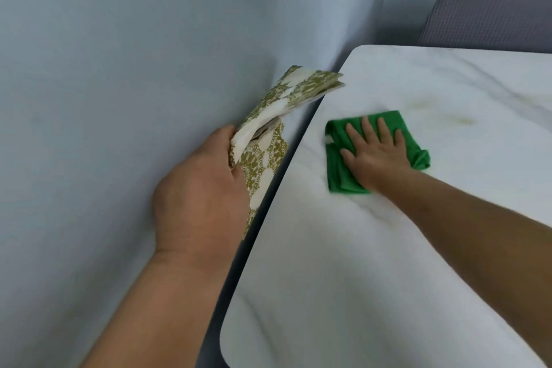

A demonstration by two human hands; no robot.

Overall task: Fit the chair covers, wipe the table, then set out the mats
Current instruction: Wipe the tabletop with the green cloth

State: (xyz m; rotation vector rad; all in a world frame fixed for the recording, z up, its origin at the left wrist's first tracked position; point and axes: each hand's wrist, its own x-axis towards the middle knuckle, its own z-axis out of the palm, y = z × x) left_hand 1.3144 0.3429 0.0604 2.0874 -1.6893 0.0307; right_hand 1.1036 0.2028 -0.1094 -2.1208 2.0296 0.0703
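Observation:
My right hand (375, 152) lies flat, fingers spread, pressing a folded green cloth (337, 170) onto the white marble table (358, 263) near its left edge. A faint yellowish smear (442, 113) marks the tabletop just beyond the cloth. My left hand (203, 197) is held off the table's left side, between the table and the wall, and grips a stack of cream mats with an olive-green pattern (283, 98). The mats' far corner reaches over the table's edge.
A pale grey wall (119, 69) runs close along the table's left side, leaving a narrow gap. A chair back in a grey textured cover (490, 15) stands at the table's far end.

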